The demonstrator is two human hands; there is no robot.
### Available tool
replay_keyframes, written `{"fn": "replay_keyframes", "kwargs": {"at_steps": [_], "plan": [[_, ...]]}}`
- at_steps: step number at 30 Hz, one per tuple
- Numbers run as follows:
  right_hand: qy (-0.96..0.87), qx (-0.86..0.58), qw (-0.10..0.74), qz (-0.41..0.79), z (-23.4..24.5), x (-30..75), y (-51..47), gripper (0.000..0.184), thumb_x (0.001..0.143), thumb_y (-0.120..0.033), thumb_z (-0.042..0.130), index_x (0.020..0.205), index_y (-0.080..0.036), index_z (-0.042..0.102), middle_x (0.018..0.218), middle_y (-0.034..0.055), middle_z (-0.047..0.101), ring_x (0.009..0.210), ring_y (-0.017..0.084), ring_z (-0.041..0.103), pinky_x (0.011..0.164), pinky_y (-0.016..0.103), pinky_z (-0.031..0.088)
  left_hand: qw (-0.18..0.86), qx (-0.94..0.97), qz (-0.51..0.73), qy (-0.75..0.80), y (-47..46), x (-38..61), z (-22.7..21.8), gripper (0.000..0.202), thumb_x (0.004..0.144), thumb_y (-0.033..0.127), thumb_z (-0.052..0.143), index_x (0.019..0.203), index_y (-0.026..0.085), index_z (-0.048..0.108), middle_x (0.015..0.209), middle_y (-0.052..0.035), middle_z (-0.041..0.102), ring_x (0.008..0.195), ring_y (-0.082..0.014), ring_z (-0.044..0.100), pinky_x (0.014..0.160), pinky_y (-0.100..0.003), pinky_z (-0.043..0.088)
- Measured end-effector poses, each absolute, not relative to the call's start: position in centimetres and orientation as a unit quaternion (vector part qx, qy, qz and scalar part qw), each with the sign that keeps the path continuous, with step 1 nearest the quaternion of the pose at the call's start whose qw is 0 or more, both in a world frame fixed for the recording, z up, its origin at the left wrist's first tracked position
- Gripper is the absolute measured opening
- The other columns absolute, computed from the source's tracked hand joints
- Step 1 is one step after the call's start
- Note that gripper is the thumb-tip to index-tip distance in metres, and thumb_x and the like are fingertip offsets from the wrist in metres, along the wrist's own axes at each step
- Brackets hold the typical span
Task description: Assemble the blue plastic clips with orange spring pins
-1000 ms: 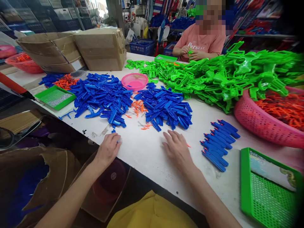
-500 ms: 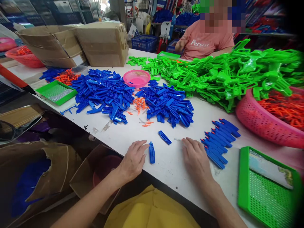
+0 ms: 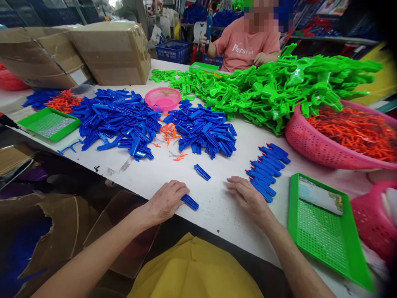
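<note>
My left hand is closed on one end of a grooved blue plastic piece at the table's near edge. Another blue plastic piece lies loose on the white table, between my hands and a little farther off. Palm down over the table, my right hand has its fingers bent and drawn together; whatever is under the fingertips is hidden. Beside it is a staggered row of blue pieces with orange tips.
Heaps of blue parts and green toy-gun-shaped frames cover the far side. A pink basket of orange parts and a green tray stand right. Cardboard boxes stand back left. A person sits opposite, holding a dark tool.
The blue piece by my left hand has turned from upright to slanting and is now gripped. A small spring at my right fingertips no longer shows. The view has shifted right.
</note>
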State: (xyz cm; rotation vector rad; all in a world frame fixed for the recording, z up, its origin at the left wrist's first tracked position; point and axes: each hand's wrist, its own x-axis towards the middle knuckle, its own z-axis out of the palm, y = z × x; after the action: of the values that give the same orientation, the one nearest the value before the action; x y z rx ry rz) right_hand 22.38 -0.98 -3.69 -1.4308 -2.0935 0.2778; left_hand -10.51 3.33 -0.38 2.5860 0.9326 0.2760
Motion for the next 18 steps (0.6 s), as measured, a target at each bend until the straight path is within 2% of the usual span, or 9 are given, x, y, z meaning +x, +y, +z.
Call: {"fn": "replay_keyframes", "kwargs": {"at_steps": [3, 6, 9, 13, 15, 18], "plan": [[-0.714, -0.616, 0.323, 0.076, -3.4, 22.6, -2.6, 0.02, 0.095, -0.02, 0.045, 0.107, -0.022, 0.06, 0.109, 0.0085, 0.067, 0.105, 0.023, 0.061, 0.091, 0.041, 0.05, 0.194, 0.899, 0.132, 0.37, 3.1, -10.9, -0.6, 0.044, 0.089, 0.02, 0.058, 0.132, 0.02, 0.051, 0.132, -0.0141, 0.057, 0.121, -0.0311, 0.051, 0.096, -0.049, 0.046], [-0.692, -0.655, 0.302, 0.038, -3.3, 22.3, -3.5, 0.019, 0.096, -0.025, 0.045, 0.105, -0.021, 0.062, 0.099, 0.0086, 0.066, 0.097, 0.024, 0.06, 0.084, 0.04, 0.049, 0.204, 0.898, 0.137, 0.364, 3.3, -10.8, -0.7, 0.028, 0.091, 0.021, 0.055, 0.118, 0.021, 0.059, 0.126, -0.012, 0.06, 0.118, -0.0292, 0.052, 0.094, -0.046, 0.047], [-0.714, -0.656, 0.243, -0.017, -3.1, 21.3, -3.8, 0.025, 0.098, -0.027, 0.044, 0.109, -0.019, 0.065, 0.096, 0.0102, 0.064, 0.093, 0.025, 0.055, 0.081, 0.039, 0.046, 0.215, 0.902, 0.129, 0.35, 3.6, -10.5, -0.4, 0.019, 0.091, 0.018, 0.054, 0.108, 0.02, 0.061, 0.118, -0.0111, 0.061, 0.111, -0.0275, 0.054, 0.092, -0.044, 0.048], [-0.754, -0.64, 0.129, -0.073, -3.2, 20.0, -3.8, 0.027, 0.098, -0.021, 0.042, 0.102, -0.018, 0.068, 0.086, 0.0103, 0.061, 0.084, 0.025, 0.051, 0.076, 0.038, 0.044, 0.233, 0.899, 0.114, 0.354, 3.4, -10.1, 0.4, 0.012, 0.091, 0.018, 0.053, 0.101, 0.018, 0.059, 0.107, -0.0108, 0.062, 0.101, -0.0264, 0.055, 0.088, -0.042, 0.048], [-0.767, -0.628, 0.113, -0.074, -3.4, 19.6, -4.1, 0.028, 0.097, -0.016, 0.04, 0.097, -0.018, 0.068, 0.087, 0.011, 0.063, 0.084, 0.025, 0.051, 0.076, 0.038, 0.044, 0.26, 0.887, 0.126, 0.359, 2.9, -10.0, 0.7, 0.013, 0.091, 0.019, 0.052, 0.102, 0.018, 0.058, 0.103, -0.0096, 0.063, 0.098, -0.0255, 0.056, 0.086, -0.041, 0.047], [-0.795, -0.593, 0.123, -0.036, -3.8, 19.7, -5.2, 0.03, 0.094, -0.011, 0.038, 0.102, -0.019, 0.066, 0.099, 0.0112, 0.066, 0.09, 0.024, 0.054, 0.081, 0.038, 0.046, 0.354, 0.833, 0.176, 0.387, 1.9, -9.8, 0.9, 0.014, 0.09, 0.021, 0.055, 0.102, 0.021, 0.06, 0.098, -0.0055, 0.064, 0.09, -0.0214, 0.059, 0.08, -0.035, 0.047]]}}
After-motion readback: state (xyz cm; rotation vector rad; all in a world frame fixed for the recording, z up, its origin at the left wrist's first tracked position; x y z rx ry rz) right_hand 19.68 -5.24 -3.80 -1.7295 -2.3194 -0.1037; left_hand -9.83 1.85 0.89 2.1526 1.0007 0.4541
